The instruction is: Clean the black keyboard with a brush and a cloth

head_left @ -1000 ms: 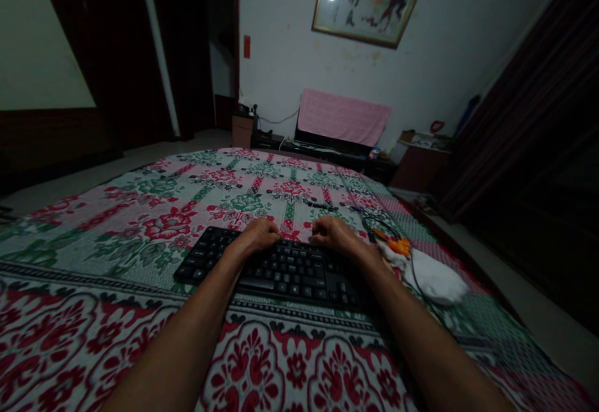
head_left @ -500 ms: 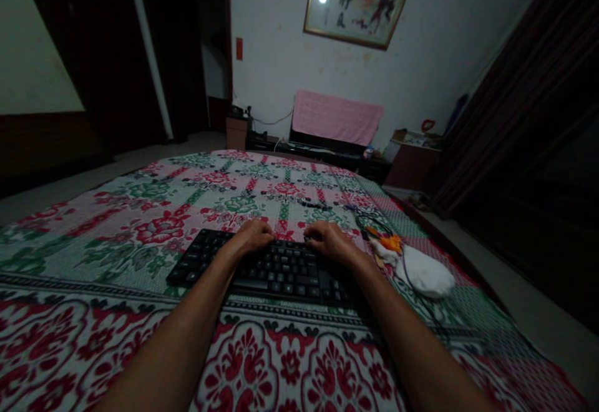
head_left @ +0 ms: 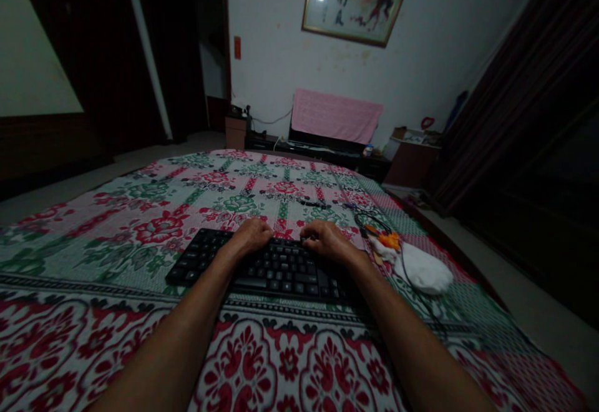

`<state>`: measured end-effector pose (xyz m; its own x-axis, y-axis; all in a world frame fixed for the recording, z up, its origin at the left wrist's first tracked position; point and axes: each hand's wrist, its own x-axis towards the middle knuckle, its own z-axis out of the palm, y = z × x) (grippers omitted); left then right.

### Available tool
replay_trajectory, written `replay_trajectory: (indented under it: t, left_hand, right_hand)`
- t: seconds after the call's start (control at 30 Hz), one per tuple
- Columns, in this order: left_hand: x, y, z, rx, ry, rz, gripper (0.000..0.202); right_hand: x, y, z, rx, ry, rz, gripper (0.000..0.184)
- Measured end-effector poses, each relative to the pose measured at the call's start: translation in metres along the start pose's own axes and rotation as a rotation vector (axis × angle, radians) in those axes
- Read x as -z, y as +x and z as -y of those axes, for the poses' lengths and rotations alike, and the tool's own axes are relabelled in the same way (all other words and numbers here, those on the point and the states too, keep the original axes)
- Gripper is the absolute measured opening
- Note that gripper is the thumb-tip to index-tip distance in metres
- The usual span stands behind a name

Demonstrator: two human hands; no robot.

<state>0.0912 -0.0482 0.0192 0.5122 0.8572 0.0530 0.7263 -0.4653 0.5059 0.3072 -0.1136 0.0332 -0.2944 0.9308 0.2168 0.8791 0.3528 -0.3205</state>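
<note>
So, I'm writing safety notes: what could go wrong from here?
The keyboard lies on a fabric cover, so it might slide or rock if the left hand or right hand, both at its far edge, pushes. A dark cable passes the white bundle near the right forearm and could snag.

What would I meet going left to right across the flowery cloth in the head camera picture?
Left hand, right hand, bright orange thing, white bundle. The black keyboard overlaps both hands, so I left it out.
</note>
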Motion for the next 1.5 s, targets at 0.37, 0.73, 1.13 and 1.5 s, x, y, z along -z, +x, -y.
replay_trajectory:
  t: [0.37, 0.73, 1.13, 1.5]
  left_hand:
    - [-0.007, 0.003, 0.000, -0.117, -0.012, 0.018, 0.029]
    - [-0.015, 0.002, -0.013, -0.168, -0.136, -0.062, 0.024]
    - [-0.022, -0.001, -0.027, -0.264, -0.023, -0.132, 0.025]
    - [-0.024, 0.002, -0.022, -0.303, -0.024, -0.131, 0.024]
  right_hand:
    - [-0.002, 0.000, 0.003, 0.000, -0.012, 0.013, 0.022]
    - [-0.003, 0.000, 0.009, -0.014, 0.023, -0.014, 0.019]
    - [-0.012, 0.004, 0.014, 0.001, 0.105, -0.112, 0.009]
    - [0.000, 0.000, 0.005, 0.086, 0.199, -0.053, 0.023]
